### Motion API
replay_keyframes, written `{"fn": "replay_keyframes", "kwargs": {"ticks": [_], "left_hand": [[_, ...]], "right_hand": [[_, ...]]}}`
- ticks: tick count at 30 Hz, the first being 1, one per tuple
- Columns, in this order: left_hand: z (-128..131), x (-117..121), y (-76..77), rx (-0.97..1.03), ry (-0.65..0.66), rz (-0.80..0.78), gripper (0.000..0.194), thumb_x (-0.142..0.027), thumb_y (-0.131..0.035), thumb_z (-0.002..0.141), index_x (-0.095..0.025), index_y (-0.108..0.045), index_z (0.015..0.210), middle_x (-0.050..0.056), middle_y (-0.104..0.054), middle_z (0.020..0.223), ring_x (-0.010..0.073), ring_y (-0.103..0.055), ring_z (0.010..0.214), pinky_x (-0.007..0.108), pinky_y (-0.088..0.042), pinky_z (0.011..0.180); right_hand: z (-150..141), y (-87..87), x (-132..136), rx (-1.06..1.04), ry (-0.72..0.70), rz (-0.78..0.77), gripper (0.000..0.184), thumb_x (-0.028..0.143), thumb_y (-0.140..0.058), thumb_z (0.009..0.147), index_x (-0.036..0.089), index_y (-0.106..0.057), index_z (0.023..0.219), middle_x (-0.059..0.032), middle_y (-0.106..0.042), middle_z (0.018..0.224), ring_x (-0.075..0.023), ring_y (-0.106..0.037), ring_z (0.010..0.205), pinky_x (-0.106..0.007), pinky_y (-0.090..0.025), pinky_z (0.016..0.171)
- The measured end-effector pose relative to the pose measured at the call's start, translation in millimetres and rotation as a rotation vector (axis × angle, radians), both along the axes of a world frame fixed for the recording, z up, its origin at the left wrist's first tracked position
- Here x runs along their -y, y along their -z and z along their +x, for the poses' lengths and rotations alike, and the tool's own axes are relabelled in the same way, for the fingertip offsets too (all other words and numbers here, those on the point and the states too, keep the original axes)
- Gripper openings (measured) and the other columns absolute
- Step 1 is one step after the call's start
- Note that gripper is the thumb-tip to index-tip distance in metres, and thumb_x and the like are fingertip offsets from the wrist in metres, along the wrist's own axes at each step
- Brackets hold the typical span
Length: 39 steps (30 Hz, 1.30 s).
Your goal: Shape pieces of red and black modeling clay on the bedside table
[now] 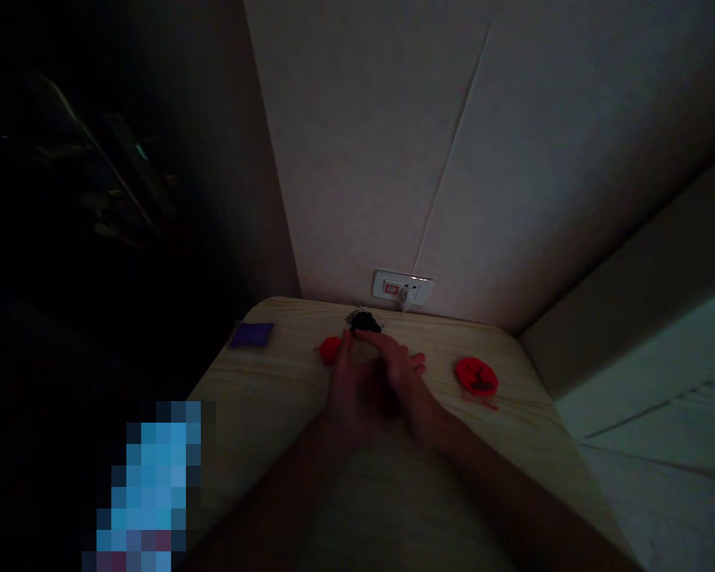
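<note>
Red lump [330,350] lies on the table [262,421], eleven o'clock of the left hand [353,397]. That hand and the right hand [406,385] are together; I cannot tell whether their grip encloses anything. Purple packet [253,334]: ten o'clock, at the table's edge. Red disc [475,375]: three o'clock, a gap between.

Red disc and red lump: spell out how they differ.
The disc looks broader; the lump looks smaller. The disc bears dark marks; the lump shows none. The disc lies apart from both hands; the lump sits close by the left hand. Both are red and lie on the table.
</note>
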<state>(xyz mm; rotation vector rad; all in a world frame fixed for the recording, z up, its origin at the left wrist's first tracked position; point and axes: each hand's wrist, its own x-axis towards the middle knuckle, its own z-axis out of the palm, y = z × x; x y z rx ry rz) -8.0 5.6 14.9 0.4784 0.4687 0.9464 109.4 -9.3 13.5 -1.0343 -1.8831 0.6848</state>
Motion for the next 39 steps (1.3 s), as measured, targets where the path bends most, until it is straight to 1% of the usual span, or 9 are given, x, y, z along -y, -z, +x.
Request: {"fn": "replay_keyframes", "kwargs": {"ticks": [3, 5, 10, 15, 18, 22, 27, 33, 39], "left_hand": [[0.4, -1.1, -0.6, 0.129, 0.150, -0.118, 0.071, -0.080, -0.047, 0.082, -0.015, -0.069, 0.096, 0.020, -0.073, 0.105, 0.0378, -0.066, 0.115, 0.051, -0.054, 0.097], [0.6, -1.0, 0.9, 0.140, 0.141, -0.154, 0.067, -0.079, -0.049, 0.082, -0.016, -0.068, 0.092, 0.018, -0.073, 0.099, 0.0366, -0.067, 0.111, 0.049, -0.055, 0.094], [-0.7, -0.8, 5.1, 0.203, 0.174, -0.253, 0.068, -0.076, -0.046, 0.086, -0.013, -0.070, 0.091, 0.019, -0.074, 0.098, 0.0356, -0.069, 0.109, 0.047, -0.056, 0.091], [6.3, 0.6, -0.3, 0.258, 0.139, -0.230, 0.068, -0.073, -0.045, 0.088, -0.012, -0.073, 0.100, 0.018, -0.076, 0.101, 0.0356, -0.068, 0.114, 0.047, -0.054, 0.095], [13.9, 3.5, -2.2, 0.247, 0.090, -0.184, 0.062, -0.071, -0.052, 0.086, -0.015, -0.073, 0.101, 0.016, -0.076, 0.105, 0.0354, -0.067, 0.116, 0.047, -0.053, 0.096], [24.0, 7.5, 8.5, 0.088, 0.036, -0.056, 0.034, -0.044, -0.073, 0.085, -0.022, -0.070, 0.112, 0.009, -0.076, 0.114, 0.0278, -0.068, 0.116, 0.041, -0.054, 0.097], [26.7, 8.5, 22.8, -0.070, 0.011, 0.054, 0.045, -0.037, -0.078, 0.084, -0.018, -0.065, 0.124, 0.014, -0.073, 0.121, 0.0292, -0.069, 0.114, 0.042, -0.056, 0.095], [23.3, 8.2, 20.2, -0.141, 0.050, 0.016, 0.044, -0.035, -0.081, 0.081, -0.013, -0.066, 0.116, 0.017, -0.074, 0.116, 0.0319, -0.071, 0.109, 0.048, -0.058, 0.093], [23.5, 5.8, 25.0, -0.142, 0.059, 0.062, 0.047, -0.035, -0.087, 0.073, -0.011, -0.069, 0.110, 0.014, -0.077, 0.106, 0.0275, -0.073, 0.102, 0.046, -0.056, 0.098]], "right_hand": [[4.4, -5.4, -3.4, -0.097, 0.116, -0.026, 0.053, 0.048, -0.023, 0.108, 0.023, -0.067, 0.122, -0.0106, -0.069, 0.123, -0.0248, -0.062, 0.118, -0.041, -0.046, 0.105], [6.2, -8.8, -5.1, -0.003, 0.125, 0.026, 0.042, 0.043, -0.038, 0.107, 0.021, -0.073, 0.105, -0.0104, -0.072, 0.108, -0.0245, -0.065, 0.106, -0.039, -0.049, 0.097], [5.8, -8.5, -5.3, 0.195, 0.223, 0.131, 0.031, 0.039, -0.048, 0.101, 0.018, -0.067, 0.087, -0.0097, -0.067, 0.085, -0.0230, -0.061, 0.081, -0.035, -0.048, 0.075], [2.7, -9.1, -6.4, 0.051, 0.447, -0.086, 0.039, 0.048, -0.047, 0.101, 0.021, -0.057, 0.075, -0.0014, -0.059, 0.066, -0.0173, -0.053, 0.061, -0.029, -0.037, 0.056], [3.6, -9.5, -8.8, 0.013, 0.512, -0.135, 0.041, 0.050, -0.046, 0.102, 0.021, -0.056, 0.075, -0.0001, -0.060, 0.064, -0.0170, -0.052, 0.058, -0.028, -0.034, 0.055], [10.2, -8.5, -13.2, 0.013, 0.584, -0.120, 0.040, 0.051, -0.046, 0.102, 0.021, -0.059, 0.079, -0.0029, -0.067, 0.069, -0.0192, -0.058, 0.062, -0.029, -0.036, 0.058], [19.3, -10.9, -18.0, 0.033, 0.577, -0.192, 0.041, 0.058, -0.051, 0.097, 0.021, -0.065, 0.086, -0.0041, -0.072, 0.070, -0.0205, -0.064, 0.061, -0.028, -0.039, 0.057], [27.5, -12.0, -23.4, 0.221, 0.615, -0.066, 0.052, 0.050, -0.048, 0.099, 0.020, -0.053, 0.057, -0.0006, -0.058, 0.052, -0.0147, -0.048, 0.049, -0.029, -0.028, 0.053], [32.7, -11.9, -26.2, 0.215, 0.662, -0.038, 0.052, 0.052, -0.047, 0.100, 0.020, -0.054, 0.059, 0.0003, -0.056, 0.053, -0.0142, -0.047, 0.050, -0.029, -0.027, 0.053]]}}
